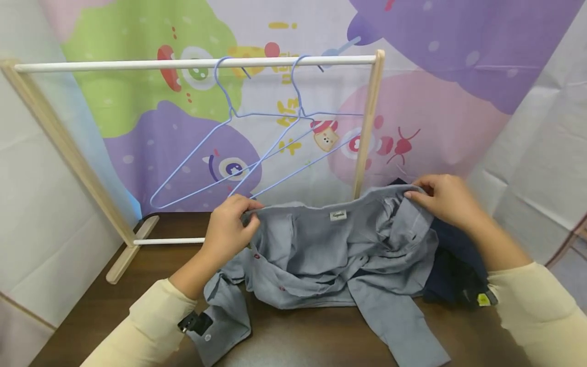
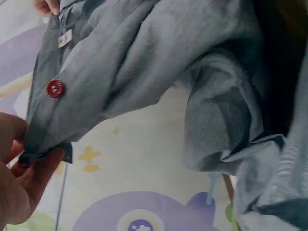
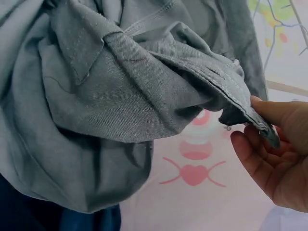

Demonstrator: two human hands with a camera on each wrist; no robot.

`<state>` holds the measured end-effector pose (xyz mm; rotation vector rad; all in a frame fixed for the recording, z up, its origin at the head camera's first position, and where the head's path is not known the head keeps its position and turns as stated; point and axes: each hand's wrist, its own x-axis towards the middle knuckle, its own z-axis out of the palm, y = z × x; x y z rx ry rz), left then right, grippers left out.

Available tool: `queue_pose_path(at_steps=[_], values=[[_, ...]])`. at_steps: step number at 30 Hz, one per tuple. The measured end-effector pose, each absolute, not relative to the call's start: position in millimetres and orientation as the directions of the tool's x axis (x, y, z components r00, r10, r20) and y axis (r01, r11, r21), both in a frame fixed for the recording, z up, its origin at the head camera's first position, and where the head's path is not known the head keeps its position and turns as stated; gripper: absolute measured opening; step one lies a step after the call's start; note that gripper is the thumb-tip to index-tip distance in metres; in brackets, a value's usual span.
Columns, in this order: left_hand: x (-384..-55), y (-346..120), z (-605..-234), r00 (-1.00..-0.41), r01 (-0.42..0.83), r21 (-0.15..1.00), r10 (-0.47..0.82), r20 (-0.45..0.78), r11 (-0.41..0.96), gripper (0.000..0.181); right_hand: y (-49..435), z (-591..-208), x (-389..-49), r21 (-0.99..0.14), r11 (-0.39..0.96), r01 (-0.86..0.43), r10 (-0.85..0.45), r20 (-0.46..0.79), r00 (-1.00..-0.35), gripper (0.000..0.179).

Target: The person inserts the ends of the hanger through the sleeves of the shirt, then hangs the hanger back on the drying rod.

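A grey button-up shirt (image 1: 316,250) is stretched between both hands, its inner label (image 1: 338,215) facing the head camera. The left hand (image 1: 231,221) pinches one end of its upper edge; close by, a red button (image 2: 55,89) shows in the left wrist view. At the opposite end, the right hand (image 1: 445,199) pinches the edge between thumb and fingers, also seen in the right wrist view (image 3: 284,154). The shirt's body sags in folds, and its sleeves trail down over the table.
Behind the shirt stands a wooden rack with a white bar (image 1: 137,65). Two blue wire hangers (image 1: 192,158) hang from it, overlapping. Dark blue clothing (image 1: 454,260) lies on the brown table (image 1: 316,336) at the right. A cartoon-printed cloth (image 1: 284,30) covers the back.
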<state>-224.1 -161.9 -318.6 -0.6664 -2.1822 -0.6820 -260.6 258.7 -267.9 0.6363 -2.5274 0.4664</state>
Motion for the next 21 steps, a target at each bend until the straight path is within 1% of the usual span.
queue_pose_path(at_steps=[4, 6, 8, 12, 15, 18, 21], values=[[-222.3, -164.4, -326.4, -0.708, 0.587, 0.266, 0.326, 0.626, 0.764, 0.019, 256.4, -275.6, -258.8, -0.2, 0.828, -0.525, -0.39, 0.467, -0.793, 0.011], [-221.5, -165.0, -330.6, -0.753, 0.571, 0.263, 0.368, 0.546, 0.778, 0.018, 254.3, -279.0, -257.8, -0.208, 0.828, -0.52, -0.394, 0.443, -0.805, 0.009], [-221.4, -165.4, -335.3, -0.783, 0.563, 0.262, 0.404, 0.473, 0.784, 0.018, 251.4, -281.9, -257.1, -0.225, 0.831, -0.509, -0.389, 0.42, -0.82, 0.007], [-222.4, -165.6, -343.2, -0.81, 0.564, 0.278, 0.455, 0.371, 0.777, 0.018, 245.5, -285.5, -255.8, -0.264, 0.833, -0.486, -0.368, 0.391, -0.844, 0.007], [-222.4, -166.5, -347.2, -0.819, 0.564, 0.299, 0.474, 0.323, 0.77, 0.019, 242.7, -286.4, -254.3, -0.295, 0.828, -0.477, -0.361, 0.371, -0.856, 0.008], [-221.9, -168.8, -349.1, -0.829, 0.553, 0.317, 0.471, 0.302, 0.771, 0.019, 240.9, -285.6, -252.8, -0.332, 0.819, -0.468, -0.354, 0.351, -0.867, 0.008], [-221.2, -171.4, -347.8, -0.832, 0.548, 0.329, 0.459, 0.313, 0.769, 0.019, 239.5, -283.5, -251.7, -0.357, 0.813, -0.459, -0.345, 0.34, -0.875, 0.007]])
